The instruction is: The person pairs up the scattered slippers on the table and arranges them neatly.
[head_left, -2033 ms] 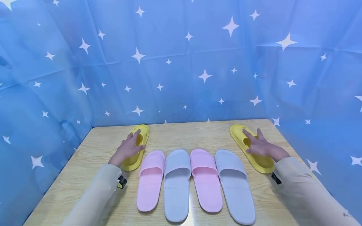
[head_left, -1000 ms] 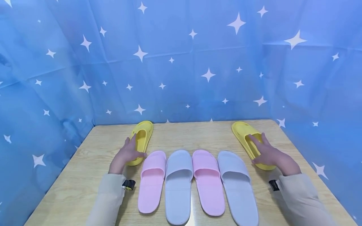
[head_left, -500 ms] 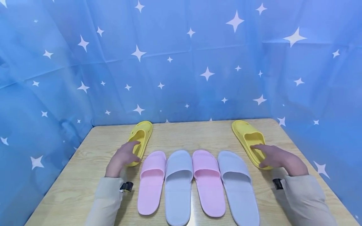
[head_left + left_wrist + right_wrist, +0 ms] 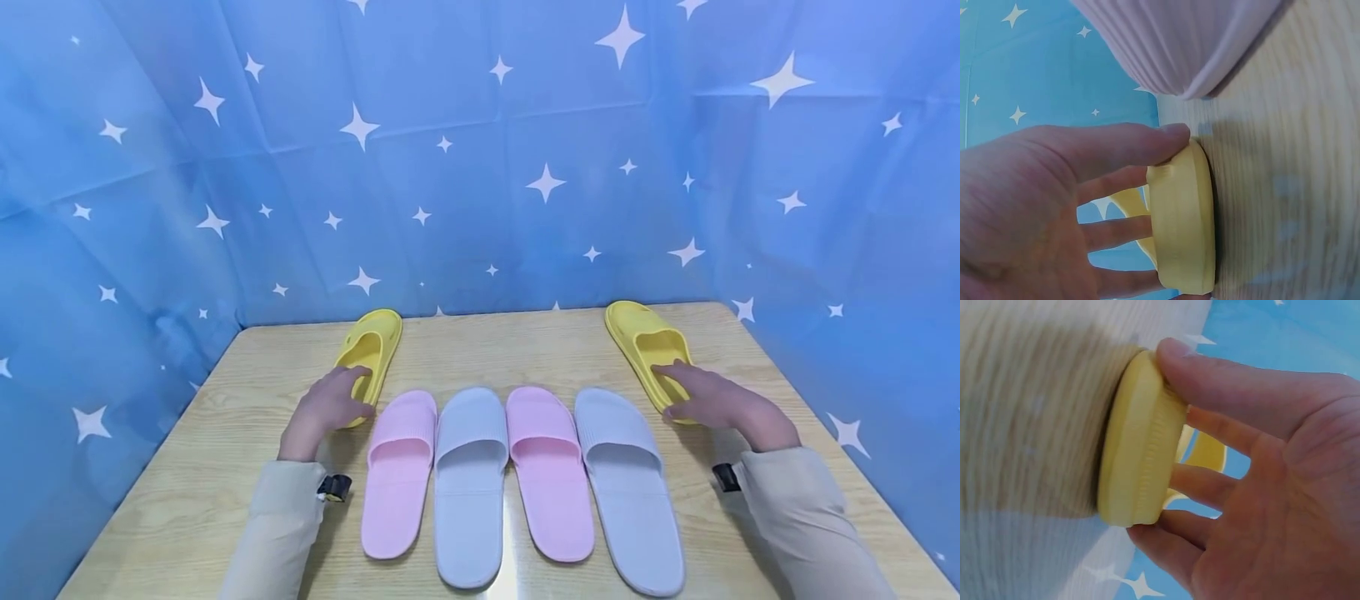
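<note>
In the head view, my left hand [image 4: 326, 408] holds the heel end of the left yellow slipper [image 4: 382, 329], whose toe points to the table's far edge. The left wrist view shows the thumb on one side of the heel [image 4: 1179, 219] and fingers reaching over to the other. My right hand [image 4: 720, 404] holds the right yellow slipper [image 4: 633, 321] by its heel [image 4: 1138, 450], thumb at one side and fingertips at the other. Both yellow slippers sit on the table, toes away from me, and the hands partly cover their heels.
Between the yellow slippers, nearer me, stands a row: a pink slipper [image 4: 393, 508], a grey-blue slipper [image 4: 468, 517], another pink slipper [image 4: 555, 508] and another grey-blue slipper [image 4: 637, 525]. They lie on a wooden table [image 4: 202, 475]. A blue star-patterned curtain [image 4: 465, 208] surrounds the table's back and sides.
Both hands have slid back from the slippers' openings to their heels, the fingers drawing in. The yellow slippers have shifted slightly toward the far edge. The row between has stayed put.
</note>
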`<state>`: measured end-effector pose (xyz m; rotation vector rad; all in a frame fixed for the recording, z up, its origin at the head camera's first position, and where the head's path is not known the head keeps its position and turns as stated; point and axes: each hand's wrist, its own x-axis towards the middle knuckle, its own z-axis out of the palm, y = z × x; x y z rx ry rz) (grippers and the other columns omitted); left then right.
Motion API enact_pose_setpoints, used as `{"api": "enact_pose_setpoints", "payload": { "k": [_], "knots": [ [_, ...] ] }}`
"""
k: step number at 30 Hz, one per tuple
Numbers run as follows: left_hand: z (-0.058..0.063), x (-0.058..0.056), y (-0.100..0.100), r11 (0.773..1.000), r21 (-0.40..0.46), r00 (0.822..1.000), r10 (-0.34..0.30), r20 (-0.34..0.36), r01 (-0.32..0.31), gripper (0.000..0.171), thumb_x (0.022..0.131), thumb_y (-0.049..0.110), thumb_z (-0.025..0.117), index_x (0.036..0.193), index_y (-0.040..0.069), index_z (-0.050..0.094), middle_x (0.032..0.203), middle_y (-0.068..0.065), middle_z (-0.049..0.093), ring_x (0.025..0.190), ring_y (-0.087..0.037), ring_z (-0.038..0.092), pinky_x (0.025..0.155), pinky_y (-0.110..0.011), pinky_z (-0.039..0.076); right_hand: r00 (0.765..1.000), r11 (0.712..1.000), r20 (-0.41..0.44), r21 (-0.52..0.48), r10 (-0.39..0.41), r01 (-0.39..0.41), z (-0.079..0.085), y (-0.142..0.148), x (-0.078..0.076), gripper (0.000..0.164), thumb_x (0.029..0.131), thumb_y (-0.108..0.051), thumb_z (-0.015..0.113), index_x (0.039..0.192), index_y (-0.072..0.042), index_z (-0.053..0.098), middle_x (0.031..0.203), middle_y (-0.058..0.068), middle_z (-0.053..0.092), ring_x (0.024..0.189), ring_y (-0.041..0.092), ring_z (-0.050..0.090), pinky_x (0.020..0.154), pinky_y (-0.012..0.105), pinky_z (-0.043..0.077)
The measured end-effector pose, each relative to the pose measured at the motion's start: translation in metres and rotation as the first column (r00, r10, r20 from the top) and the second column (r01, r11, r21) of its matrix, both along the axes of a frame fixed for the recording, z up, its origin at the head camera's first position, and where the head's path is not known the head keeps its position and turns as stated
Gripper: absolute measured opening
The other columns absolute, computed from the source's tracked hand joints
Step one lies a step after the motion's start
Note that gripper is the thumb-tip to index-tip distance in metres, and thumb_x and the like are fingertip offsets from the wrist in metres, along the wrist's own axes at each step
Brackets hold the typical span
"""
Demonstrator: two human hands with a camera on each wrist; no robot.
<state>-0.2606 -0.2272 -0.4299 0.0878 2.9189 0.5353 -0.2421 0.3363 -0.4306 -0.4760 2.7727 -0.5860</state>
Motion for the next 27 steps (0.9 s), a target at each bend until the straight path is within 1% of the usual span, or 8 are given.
{"api": "enact_pose_setpoints", "payload": {
  "k": [4,7,11,13,18,23,24,27],
  "knots": [
    [-0.003,-0.002,-0.003,1.0,0.02,1.0,0.008,-0.003,-0.008,0.069,0.087,0.025,0.074,0.149,0.007,0.052,0.153,-0.025,0.049,0.141,-0.049,0.045,0.111,-0.068,0.04,1.0,1.0,-0.025,-0.011,0.003,-0.003,-0.004,0.0,-0.003,0.073,0.096,-0.023,0.07,0.153,0.009,0.038,0.156,0.045,0.027,0.142,0.067,0.024,0.112,0.077,0.028],
    [-0.005,-0.002,-0.003,0.999,0.035,1.0,-0.007,-0.021,0.007,0.067,0.088,0.027,0.073,0.149,0.006,0.053,0.152,-0.026,0.051,0.141,-0.05,0.045,0.112,-0.068,0.04,0.999,1.0,-0.055,-0.016,-0.002,0.001,-0.009,-0.002,-0.004,0.07,0.099,-0.027,0.067,0.152,0.009,0.04,0.155,0.045,0.031,0.142,0.068,0.025,0.112,0.078,0.027],
    [-0.002,-0.001,-0.001,0.997,0.072,0.999,-0.014,-0.042,0.017,0.066,0.092,0.033,0.07,0.149,0.005,0.052,0.151,-0.028,0.051,0.141,-0.052,0.044,0.112,-0.068,0.039,0.996,0.999,-0.08,-0.018,-0.029,0.028,-0.015,-0.007,-0.004,0.066,0.102,-0.029,0.063,0.151,0.01,0.041,0.154,0.043,0.035,0.141,0.071,0.021,0.112,0.079,0.025],
    [0.0,-0.001,0.002,0.996,0.092,0.999,0.0,-0.048,0.005,0.066,0.093,0.036,0.067,0.149,0.006,0.052,0.152,-0.028,0.05,0.141,-0.052,0.044,0.113,-0.068,0.039,0.995,0.999,-0.086,-0.017,-0.046,0.044,-0.016,-0.01,-0.005,0.065,0.103,-0.029,0.062,0.151,0.01,0.042,0.154,0.042,0.036,0.141,0.072,0.017,0.112,0.08,0.023],
    [0.007,-0.001,0.012,0.994,0.112,0.997,0.024,-0.071,-0.016,0.065,0.094,0.04,0.066,0.148,0.007,0.054,0.151,-0.027,0.051,0.14,-0.05,0.046,0.111,-0.067,0.041,0.993,0.997,-0.094,-0.025,-0.069,0.066,-0.015,-0.012,-0.007,0.066,0.103,-0.03,0.061,0.152,0.009,0.041,0.156,0.043,0.031,0.143,0.071,0.011,0.111,0.082,0.02],
    [0.012,0.004,0.027,0.993,0.117,0.996,0.021,-0.089,-0.01,0.061,0.093,0.039,0.067,0.144,0.008,0.059,0.147,-0.024,0.056,0.136,-0.047,0.051,0.109,-0.065,0.043,0.993,0.997,-0.095,-0.052,-0.063,0.058,-0.015,-0.01,-0.011,0.066,0.102,-0.03,0.063,0.151,0.01,0.042,0.157,0.046,0.023,0.147,0.068,0.009,0.112,0.081,0.019],
    [0.013,0.005,0.031,0.993,0.118,0.996,0.018,-0.092,-0.007,0.06,0.093,0.04,0.067,0.143,0.008,0.06,0.146,-0.023,0.057,0.135,-0.046,0.051,0.109,-0.064,0.043,0.993,0.997,-0.097,-0.048,-0.061,0.057,-0.015,-0.01,-0.011,0.066,0.101,-0.03,0.063,0.15,0.01,0.042,0.157,0.046,0.023,0.147,0.067,0.01,0.112,0.081,0.02],
    [0.015,0.006,0.043,0.993,0.114,0.995,0.003,-0.1,0.008,0.061,0.091,0.041,0.069,0.142,0.009,0.061,0.145,-0.021,0.06,0.133,-0.044,0.054,0.108,-0.063,0.045,0.992,0.998,-0.111,-0.03,-0.051,0.048,-0.017,-0.009,-0.012,0.065,0.101,-0.028,0.063,0.15,0.011,0.042,0.156,0.044,0.03,0.145,0.064,0.025,0.111,0.078,0.03]
  ]
}}
